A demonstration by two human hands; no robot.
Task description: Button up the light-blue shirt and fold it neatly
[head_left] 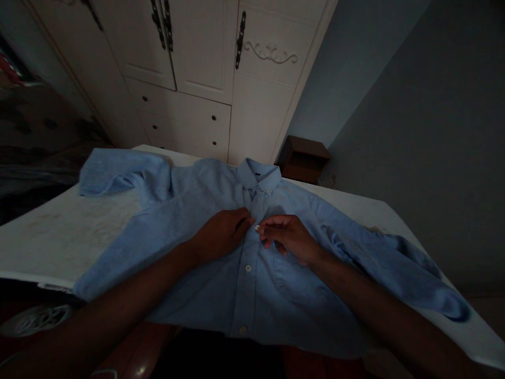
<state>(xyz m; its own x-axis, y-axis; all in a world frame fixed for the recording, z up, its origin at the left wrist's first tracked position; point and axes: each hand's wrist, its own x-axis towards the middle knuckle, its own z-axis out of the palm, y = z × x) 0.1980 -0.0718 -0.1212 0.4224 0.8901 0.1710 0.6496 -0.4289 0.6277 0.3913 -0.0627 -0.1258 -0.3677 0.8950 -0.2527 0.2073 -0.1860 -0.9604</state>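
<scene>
Head view: light blue shirt [226, 289] is laid face up on a white table [35, 231], collar away from the person, hem hanging at the near edge. Its front placket [245, 297] is worked on at chest height.

Grip: 1 white button [258, 228] is pinched between thumb and forefinger of the right hand [290, 237]; the other right fingers are loosely curled over the cloth. By the left hand [224, 231] the placket edge appears to be held between thumb and forefinger, just beside that button; contact is partly hidden, shadow is heavy.

Status: 2 lower buttons are seen on the placket, the mid button [248, 268] and the hem button [243, 330]. Mid button is judged fastened, since it is seen lying flat on the outer layer. Hem button is too dim to be called. The pinched button is judged mid-fastening: whether it is passed through the hole cannot be told. Near the collar [270, 181], the placket top looks unfastened, so that part is judged left to do.

Outward: left-side sleeve [126, 171] is bent on the table, right-side sleeve [414, 263] is stretched out toward the edge. Beyond the table, a cream wardrobe [260, 116] and a brown wooden cabinet [303, 158] are seen.
</scene>
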